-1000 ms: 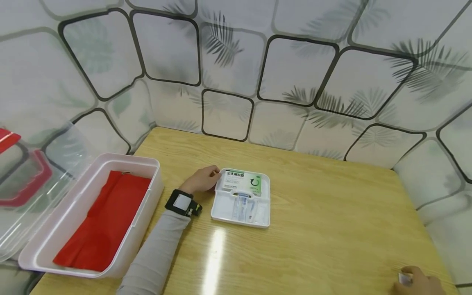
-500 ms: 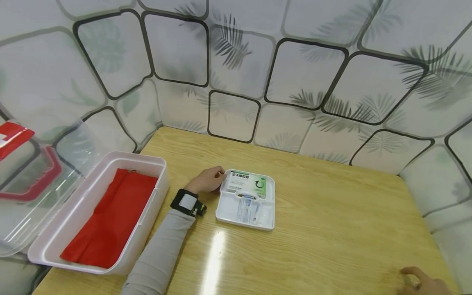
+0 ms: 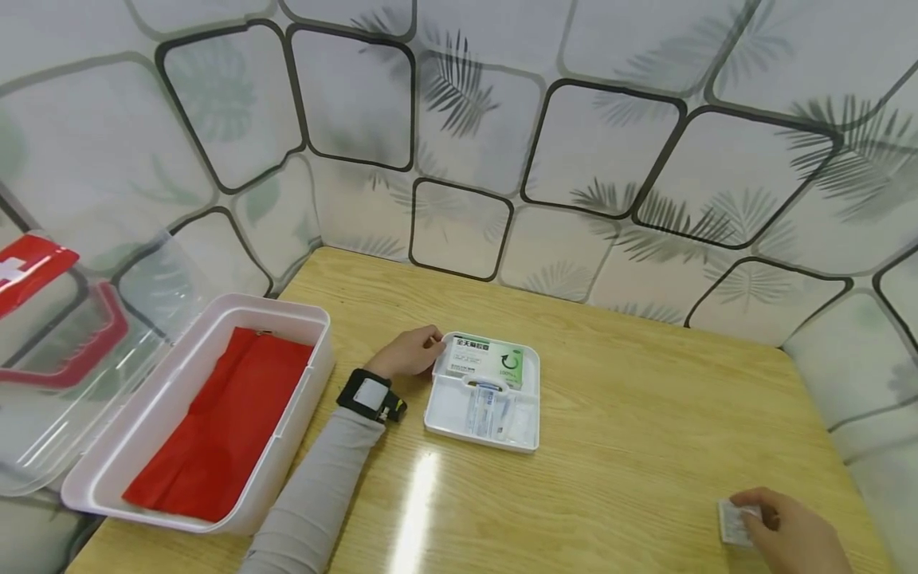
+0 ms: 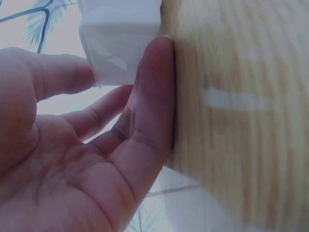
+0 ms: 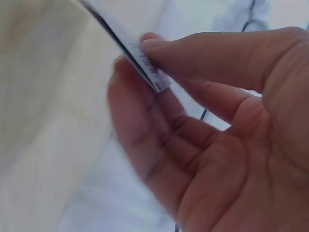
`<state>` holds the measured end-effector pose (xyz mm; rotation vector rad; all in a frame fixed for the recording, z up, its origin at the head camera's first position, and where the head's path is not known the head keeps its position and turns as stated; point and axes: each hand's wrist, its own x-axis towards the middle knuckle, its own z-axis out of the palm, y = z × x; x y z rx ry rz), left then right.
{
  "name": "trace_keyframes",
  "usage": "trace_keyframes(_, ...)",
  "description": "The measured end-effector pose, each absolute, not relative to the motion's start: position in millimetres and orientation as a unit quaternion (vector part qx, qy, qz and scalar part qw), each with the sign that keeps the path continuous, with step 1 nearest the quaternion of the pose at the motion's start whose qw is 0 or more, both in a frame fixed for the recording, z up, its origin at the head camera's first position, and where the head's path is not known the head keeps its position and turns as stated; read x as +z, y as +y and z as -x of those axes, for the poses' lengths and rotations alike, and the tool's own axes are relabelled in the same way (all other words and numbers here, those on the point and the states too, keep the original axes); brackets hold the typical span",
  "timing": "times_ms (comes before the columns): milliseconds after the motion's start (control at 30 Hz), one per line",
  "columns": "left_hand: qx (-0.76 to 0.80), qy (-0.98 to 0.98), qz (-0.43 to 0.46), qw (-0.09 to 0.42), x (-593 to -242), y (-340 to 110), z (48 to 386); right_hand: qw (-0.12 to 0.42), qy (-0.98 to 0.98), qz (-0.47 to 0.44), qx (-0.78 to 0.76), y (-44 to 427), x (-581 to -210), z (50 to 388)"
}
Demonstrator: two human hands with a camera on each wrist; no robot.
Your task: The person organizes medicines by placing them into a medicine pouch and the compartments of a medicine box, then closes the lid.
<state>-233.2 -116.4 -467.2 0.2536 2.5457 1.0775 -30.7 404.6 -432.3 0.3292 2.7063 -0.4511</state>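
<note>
A shallow white plastic tray point(image 3: 446, 408) lies on the table, with a white and green medicine box point(image 3: 479, 359) in its far part and several small clear-wrapped packets point(image 3: 486, 410) in its near part. At its far left corner, my left hand point(image 3: 409, 352) holds the rim between thumb and fingers; in the left wrist view the tray's white side point(image 4: 118, 53) sits between them. Over the table's near right area, my right hand point(image 3: 796, 530) pinches a thin, flat, whitish packet point(image 3: 735, 522) with fine print. The right wrist view shows that packet edge-on between thumb and fingers.
On the left stands a white plastic box point(image 3: 323, 351) with a red cloth pouch point(image 3: 222, 430) inside. Its clear lid point(image 3: 165, 279), with a red handle point(image 3: 107, 327), leans open to the left. Patterned fabric walls point(image 3: 459, 231) border the wooden table point(image 3: 610, 414).
My right hand has moved left and the packet in its fingers shows again, after being out of sight half a second ago. My left hand stays at the tray corner. The head view has turned slightly left.
</note>
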Motion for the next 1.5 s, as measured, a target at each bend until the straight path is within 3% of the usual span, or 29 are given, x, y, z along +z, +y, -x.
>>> trace_keyframes(433,0.380,0.901,-0.094,0.186,-470.8,-117.6,234.6,0.033,0.959,0.132,-0.247,264.2,-396.0,80.5)
trace_keyframes(700,0.389,0.897,-0.088,0.190,-468.4,-117.5,234.7,0.049,0.925,0.222,-0.304,196.3,-397.3,107.2)
trace_keyframes(933,0.383,0.900,-0.098,0.186,-467.3,-116.0,235.8,0.088,0.906,0.249,-0.330,147.2,-405.4,121.9)
trace_keyframes(1500,0.393,0.895,-0.100,0.184,-464.7,-118.9,232.4,0.094,0.904,0.294,-0.295,98.0,-436.1,141.9)
